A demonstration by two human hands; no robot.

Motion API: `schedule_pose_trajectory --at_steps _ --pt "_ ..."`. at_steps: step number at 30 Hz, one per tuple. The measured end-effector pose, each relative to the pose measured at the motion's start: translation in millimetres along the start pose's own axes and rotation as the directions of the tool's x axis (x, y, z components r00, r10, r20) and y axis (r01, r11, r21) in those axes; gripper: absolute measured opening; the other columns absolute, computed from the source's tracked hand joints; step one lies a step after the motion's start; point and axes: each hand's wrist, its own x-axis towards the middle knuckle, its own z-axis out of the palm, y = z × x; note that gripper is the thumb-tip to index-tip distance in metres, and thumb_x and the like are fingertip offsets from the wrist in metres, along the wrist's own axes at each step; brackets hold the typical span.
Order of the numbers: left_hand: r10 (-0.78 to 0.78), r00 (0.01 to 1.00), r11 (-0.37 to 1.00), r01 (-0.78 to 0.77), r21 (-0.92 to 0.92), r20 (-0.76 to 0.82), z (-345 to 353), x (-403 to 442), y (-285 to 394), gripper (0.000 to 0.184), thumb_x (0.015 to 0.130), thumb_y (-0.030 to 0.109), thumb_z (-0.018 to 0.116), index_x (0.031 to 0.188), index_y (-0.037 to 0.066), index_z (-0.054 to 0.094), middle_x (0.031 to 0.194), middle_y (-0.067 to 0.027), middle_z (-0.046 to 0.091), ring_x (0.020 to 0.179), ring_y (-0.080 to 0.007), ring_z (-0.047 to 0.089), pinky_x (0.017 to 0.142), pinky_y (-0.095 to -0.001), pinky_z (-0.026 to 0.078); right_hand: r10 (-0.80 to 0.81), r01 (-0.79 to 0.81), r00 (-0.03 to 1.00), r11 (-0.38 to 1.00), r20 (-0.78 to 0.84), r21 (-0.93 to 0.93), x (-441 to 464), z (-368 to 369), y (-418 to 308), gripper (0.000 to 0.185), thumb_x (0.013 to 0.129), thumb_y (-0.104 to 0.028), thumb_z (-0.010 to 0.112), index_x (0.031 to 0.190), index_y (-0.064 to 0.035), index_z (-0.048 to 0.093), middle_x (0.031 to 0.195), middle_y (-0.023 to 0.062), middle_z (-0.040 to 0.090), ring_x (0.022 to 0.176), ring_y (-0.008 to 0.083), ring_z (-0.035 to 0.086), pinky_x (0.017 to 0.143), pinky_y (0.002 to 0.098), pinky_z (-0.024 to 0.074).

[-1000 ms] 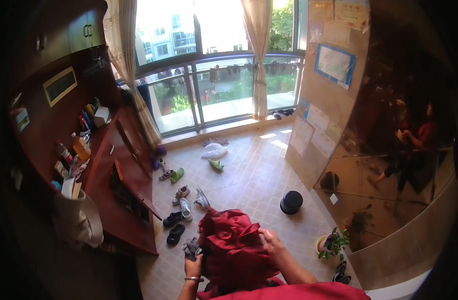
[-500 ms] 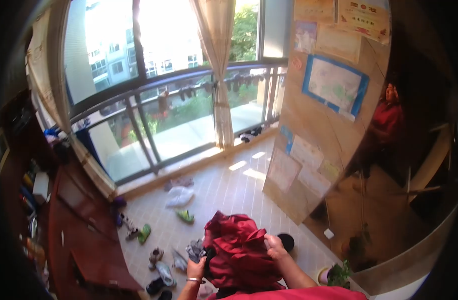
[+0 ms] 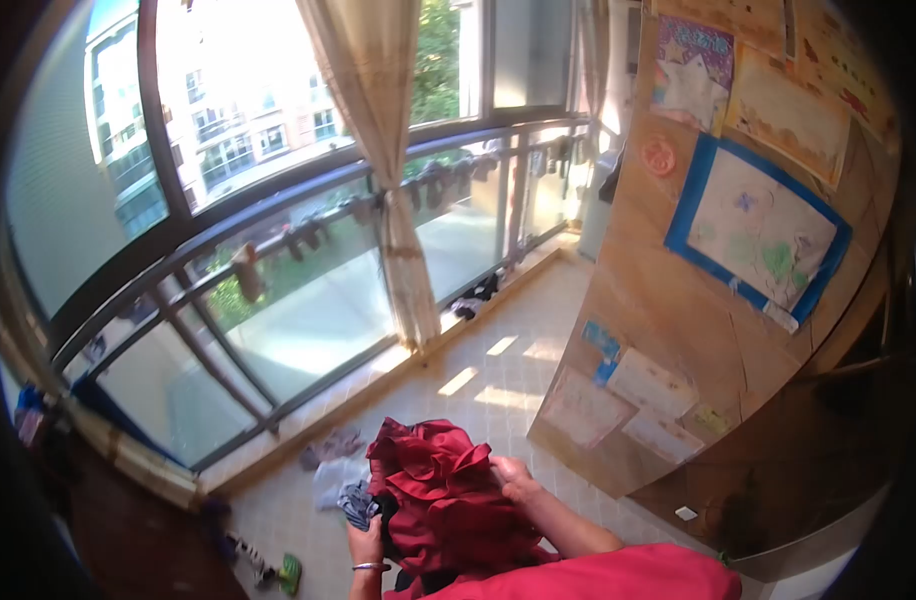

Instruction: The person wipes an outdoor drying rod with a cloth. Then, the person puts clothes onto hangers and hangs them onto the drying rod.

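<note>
A rumpled bundle of dark red clothing (image 3: pixel 433 490) is carried in front of my body, over the tiled floor. My right hand (image 3: pixel 516 478) is closed on its right edge, with the fingers partly hidden by folds. On the other side, my left hand (image 3: pixel 366 540), with a bracelet at the wrist, grips a grey patterned cloth (image 3: pixel 356 503) against the bundle. Some black fabric (image 3: pixel 386 508) shows between that hand and the red cloth. The underside of the bundle is hidden.
Ahead stands a glazed balcony railing (image 3: pixel 308 215) hung with small dark items, and a tied curtain (image 3: pixel 378 180). A wall panel (image 3: pixel 618 300) covered with papers rises at right. On the floor lie a white plastic bag (image 3: pixel 340 482), a green shoe (image 3: pixel 290 573) and dark items (image 3: pixel 475 297) by the sill.
My view has moved forward and turned, so the windows and the papered panel look nearer. Several shoes at lower left have left the view. Both hands keep hold of the bundle.
</note>
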Motion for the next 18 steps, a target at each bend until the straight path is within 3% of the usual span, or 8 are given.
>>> schedule_pose_trajectory --at_steps 1,5,8,9,10,13,15,18 --pt "0.071 0.997 0.992 -0.071 -0.101 -0.003 14 30 6 0.04 0.075 0.005 0.058 0.111 -0.003 0.046 0.106 -0.0082 0.056 0.094 -0.016 0.054 0.086 -0.0263 0.039 -0.049 0.054 0.997 0.995 -0.054 0.089 31 6 -9 0.013 0.074 -0.009 0.057 0.08 0.0014 0.059 0.073 0.0128 0.06 0.063 0.0256 0.059 0.057 0.0379 0.05" --pt "-0.005 0.987 0.998 -0.006 0.068 0.163 61 136 39 0.037 0.075 0.003 0.055 0.11 -0.003 0.046 0.107 -0.0097 0.056 0.096 -0.017 0.053 0.087 -0.0265 0.039 0.001 0.018 0.994 0.986 -0.114 0.168 27 53 -93 0.014 0.074 -0.009 0.057 0.083 0.0021 0.059 0.073 0.0134 0.062 0.063 0.0258 0.06 0.059 0.0388 0.0509" --pt "0.008 0.967 0.996 -0.03 0.081 0.256 105 209 48 0.034 0.076 0.004 0.055 0.109 -0.002 0.05 0.104 -0.0071 0.056 0.091 -0.0148 0.053 0.084 -0.026 0.04 -0.047 0.066 0.996 0.959 -0.074 0.276 83 50 -137 0.013 0.077 -0.009 0.054 0.084 0.0008 0.059 0.076 0.0129 0.062 0.065 0.0243 0.061 0.061 0.0383 0.0517" --pt "0.051 0.955 0.999 -0.048 -0.016 0.291 124 231 50 0.035 0.076 0.004 0.054 0.11 -0.002 0.049 0.104 -0.0068 0.056 0.091 -0.0148 0.053 0.084 -0.0259 0.04 -0.096 0.11 0.993 0.95 -0.064 0.292 102 49 -151 0.012 0.078 -0.008 0.053 0.084 0.0 0.059 0.077 0.0124 0.062 0.066 0.0237 0.061 0.061 0.0379 0.0518" --pt "0.095 0.942 0.991 -0.061 -0.117 0.321 144 253 52 0.035 0.076 0.004 0.053 0.111 -0.002 0.049 0.104 -0.0065 0.056 0.092 -0.0148 0.053 0.084 -0.0258 0.04 -0.114 0.14 0.988 0.951 -0.108 0.276 122 46 -165 0.011 0.078 -0.007 0.053 0.085 -0.0012 0.06 0.077 0.0115 0.063 0.066 0.0223 0.061 0.063 0.036 0.0516" --pt "0.011 0.915 0.996 0.026 -0.086 0.404 194 321 46 0.038 0.076 0.003 0.052 0.113 -0.002 0.048 0.107 -0.0059 0.054 0.094 -0.0148 0.052 0.086 -0.0254 0.038 -0.118 0.161 0.976 0.956 -0.183 0.244 162 57 -220 0.009 0.077 -0.006 0.054 0.083 -0.0018 0.06 0.076 0.0108 0.062 0.066 0.0213 0.061 0.062 0.034 0.0509" --pt "0.126 0.887 0.992 -0.115 -0.051 0.445 230 368 49 0.047 0.073 0.002 0.052 0.119 -0.004 0.042 0.111 -0.0094 0.054 0.101 -0.0172 0.051 0.089 -0.0256 0.037 -0.242 0.288 0.921 0.951 -0.305 0.114 185 79 -262 0.014 0.076 -0.015 0.058 0.082 -0.0028 0.061 0.079 0.0104 0.063 0.068 0.02 0.061 0.063 0.0331 0.0512" --pt "0.128 0.909 0.983 -0.065 -0.17 0.397 275 431 42 0.047 0.073 0.002 0.051 0.119 -0.004 0.043 0.111 -0.0098 0.054 0.101 -0.0177 0.051 0.088 -0.0264 0.037 -0.181 0.24 0.956 0.935 -0.23 0.261 265 73 -309 0.013 0.076 -0.013 0.058 0.081 -0.0013 0.06 0.079 0.0116 0.063 0.068 0.0216 0.062 0.065 0.0353 0.0513"
